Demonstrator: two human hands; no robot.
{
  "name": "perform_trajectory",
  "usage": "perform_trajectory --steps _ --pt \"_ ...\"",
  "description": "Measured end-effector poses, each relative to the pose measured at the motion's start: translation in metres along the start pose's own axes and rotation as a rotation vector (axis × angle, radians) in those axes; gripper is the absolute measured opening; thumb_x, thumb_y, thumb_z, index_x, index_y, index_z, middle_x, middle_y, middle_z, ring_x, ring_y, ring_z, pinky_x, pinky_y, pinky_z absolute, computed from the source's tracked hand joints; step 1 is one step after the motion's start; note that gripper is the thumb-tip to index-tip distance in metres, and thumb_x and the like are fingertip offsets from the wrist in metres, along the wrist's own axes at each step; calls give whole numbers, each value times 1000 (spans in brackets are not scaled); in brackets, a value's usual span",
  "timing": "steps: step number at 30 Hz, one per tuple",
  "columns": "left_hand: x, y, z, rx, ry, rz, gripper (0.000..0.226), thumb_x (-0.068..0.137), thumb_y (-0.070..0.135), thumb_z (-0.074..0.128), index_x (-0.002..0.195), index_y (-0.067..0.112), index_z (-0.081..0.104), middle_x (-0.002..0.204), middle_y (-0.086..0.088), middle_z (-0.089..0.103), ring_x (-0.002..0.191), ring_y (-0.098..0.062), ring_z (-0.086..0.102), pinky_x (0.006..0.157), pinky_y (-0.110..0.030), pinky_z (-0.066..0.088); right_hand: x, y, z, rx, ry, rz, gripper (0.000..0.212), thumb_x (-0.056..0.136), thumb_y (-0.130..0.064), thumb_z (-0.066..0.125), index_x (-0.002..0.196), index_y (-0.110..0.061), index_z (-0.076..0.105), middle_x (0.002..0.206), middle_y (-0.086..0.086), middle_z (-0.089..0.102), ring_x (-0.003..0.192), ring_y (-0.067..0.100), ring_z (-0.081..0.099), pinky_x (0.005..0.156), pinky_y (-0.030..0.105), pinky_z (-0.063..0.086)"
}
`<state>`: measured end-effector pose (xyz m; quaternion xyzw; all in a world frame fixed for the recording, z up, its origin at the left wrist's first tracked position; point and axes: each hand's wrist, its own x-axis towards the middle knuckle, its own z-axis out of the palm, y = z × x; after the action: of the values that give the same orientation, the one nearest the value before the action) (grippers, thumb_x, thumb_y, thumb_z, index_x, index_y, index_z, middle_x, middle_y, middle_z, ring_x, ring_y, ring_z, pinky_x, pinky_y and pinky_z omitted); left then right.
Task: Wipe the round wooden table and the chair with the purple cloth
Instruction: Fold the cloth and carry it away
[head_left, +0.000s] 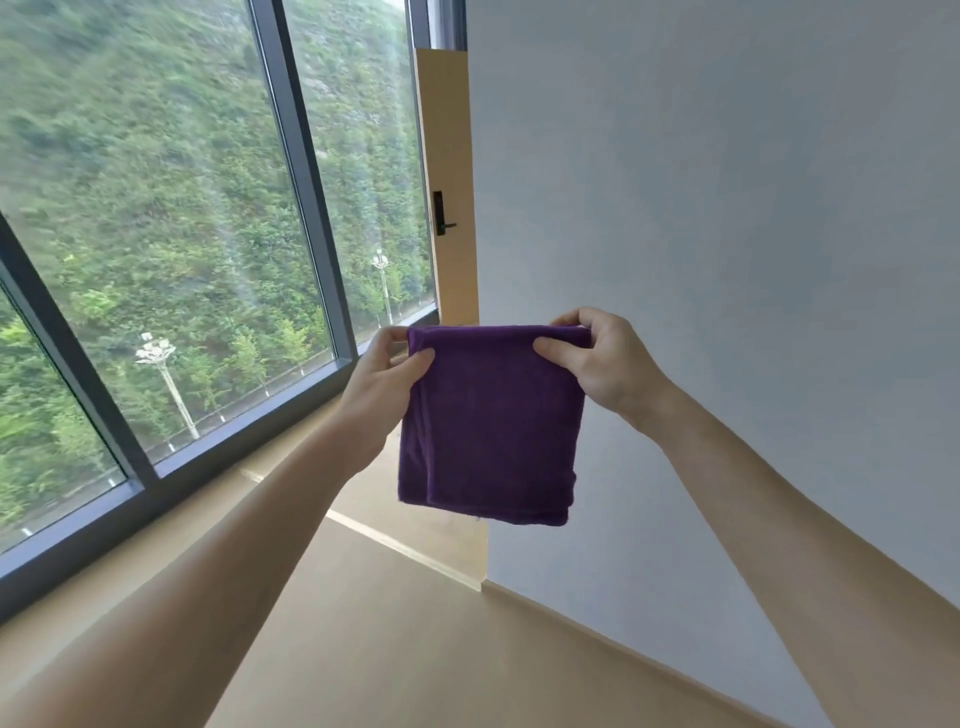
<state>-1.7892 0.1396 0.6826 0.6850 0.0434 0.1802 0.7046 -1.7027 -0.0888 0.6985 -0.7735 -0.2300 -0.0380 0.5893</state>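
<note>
Currently the purple cloth (493, 421) is held up in mid-air, folded into a rough rectangle, nap soft and fuzzy like microfibre, doubled layers showing along its left edge. Left hand (382, 376) pinches the top-left corner, thumb in front; right hand (592, 358) pinches the top-right corner the same way. Behind: plain white wall (727, 260), light wooden door (449, 182) with a black lever handle (441, 214), dark-framed window (306, 171) facing a green hillside, tan floor (415, 649) below.
</note>
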Motion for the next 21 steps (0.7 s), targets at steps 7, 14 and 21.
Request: perform_trajectory --steps 7,14,21 --pt "130 -2 -25 -22 92 11 11 105 12 54 115 15 57 83 -1 74 65 -11 69 50 -23 51 160 29 41 92 -51 -20 22 90 -20 79 106 -9 69 102 13 75 94 29 74 86 41 61" --pt "243 -9 -89 -17 263 15 9 105 12 54 112 17 58 79 1 74 63 -9 70 48 -22 50 307 41 125 148 -190 -66 15 90 -23 79 101 -15 71 96 6 76 85 19 74 73 27 60" --pt "366 -55 -188 -103 339 -26 10 102 14 59 112 16 62 92 -11 75 73 -22 71 60 -35 58 427 82 243 283 -222 42 15 87 -14 80 99 -10 72 91 8 78 77 16 73 68 31 58"
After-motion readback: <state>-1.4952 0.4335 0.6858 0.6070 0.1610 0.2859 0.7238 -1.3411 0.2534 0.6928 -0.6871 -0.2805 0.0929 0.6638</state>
